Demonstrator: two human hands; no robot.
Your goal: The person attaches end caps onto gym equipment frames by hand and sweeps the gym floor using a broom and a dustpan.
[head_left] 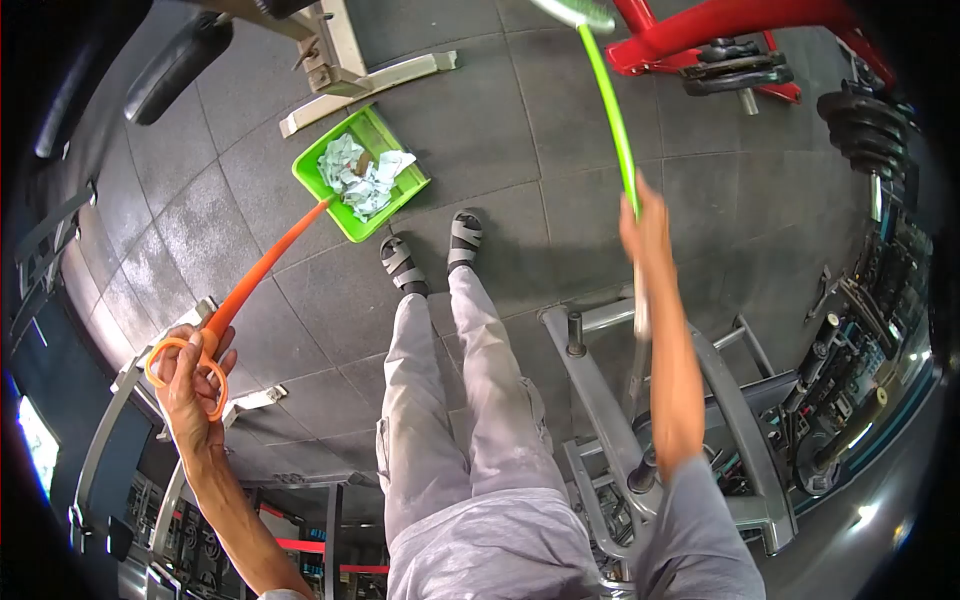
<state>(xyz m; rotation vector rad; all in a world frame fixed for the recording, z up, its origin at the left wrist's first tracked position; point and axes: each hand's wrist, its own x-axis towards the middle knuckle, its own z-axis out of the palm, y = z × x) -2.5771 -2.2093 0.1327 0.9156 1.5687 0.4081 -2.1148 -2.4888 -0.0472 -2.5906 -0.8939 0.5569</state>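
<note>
My left hand (192, 385) is closed around the ringed top end of a long orange handle (262, 268). That handle runs down to a lime-green dustpan (307, 178) on the floor in front of my feet. Crumpled pale paper scraps (365, 183) and a small brown piece lie inside the pan. My right hand (648, 235) grips the bright green stick of a broom (612, 105), well to the right of the dustpan. The broom's white and green head is partly cut off by the top edge of the view.
Dark tiled floor (490, 120) surrounds my feet. A beige machine base (375, 90) stands just beyond the dustpan. Red equipment (720, 40) with weight plates (735, 72) is at upper right. A grey metal frame (605, 400) stands close by my right leg.
</note>
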